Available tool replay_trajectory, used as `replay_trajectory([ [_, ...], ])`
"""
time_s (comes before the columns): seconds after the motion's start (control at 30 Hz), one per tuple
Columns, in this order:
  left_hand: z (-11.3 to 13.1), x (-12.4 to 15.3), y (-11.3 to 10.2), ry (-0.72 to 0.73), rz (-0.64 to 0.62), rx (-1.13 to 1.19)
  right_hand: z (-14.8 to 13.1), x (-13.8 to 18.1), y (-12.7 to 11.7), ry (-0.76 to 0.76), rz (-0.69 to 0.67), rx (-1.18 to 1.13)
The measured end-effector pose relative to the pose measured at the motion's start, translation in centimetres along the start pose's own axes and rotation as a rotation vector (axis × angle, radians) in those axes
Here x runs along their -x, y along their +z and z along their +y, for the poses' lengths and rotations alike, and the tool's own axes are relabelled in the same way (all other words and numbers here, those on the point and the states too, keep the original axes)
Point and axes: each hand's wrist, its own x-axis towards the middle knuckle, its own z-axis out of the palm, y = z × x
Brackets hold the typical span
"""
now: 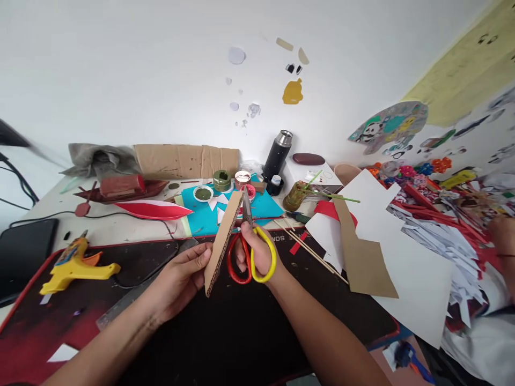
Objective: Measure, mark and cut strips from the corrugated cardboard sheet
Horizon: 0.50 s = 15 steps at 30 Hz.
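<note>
My left hand [193, 268] grips a narrow strip of corrugated cardboard [222, 241] near its lower end, thumb on the flat face. The strip stands tilted, with its fluted edge toward the right. In my right hand [257, 252] is a pair of scissors [263, 271] with one red and one yellow handle loop. Their blades point up and away, close beside the strip's upper right edge. I cannot tell whether the blades touch the cardboard. Both hands are above the dark desk mat [241, 332].
A yellow glue gun [76, 268] lies at left, near a red model boat [124, 187]. Paint jars [222, 181] stand on blue paper [201, 220] behind the hands. A black flask [277, 155] is farther back. White card [418, 268] and paper strips [446, 246] cover the right; another person's hand [502, 236] shows there.
</note>
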Motion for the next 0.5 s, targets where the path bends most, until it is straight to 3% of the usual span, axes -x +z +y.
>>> replay_trajectory([
  [0.17,-0.2,0.1,0.5,-0.007,-0.033,0.007,1.3,-2.2,0.4,-0.001,0.017,-0.059],
  [0.33,-0.6,0.3,0.6,-0.072,-0.067,-0.037,2.6,-2.5,0.0,0.002,0.01,-0.099],
  [0.5,-0.2,0.8,-0.4,-0.036,0.032,-0.193,2.6,-2.3,-1.3,0.039,0.135,-0.046],
])
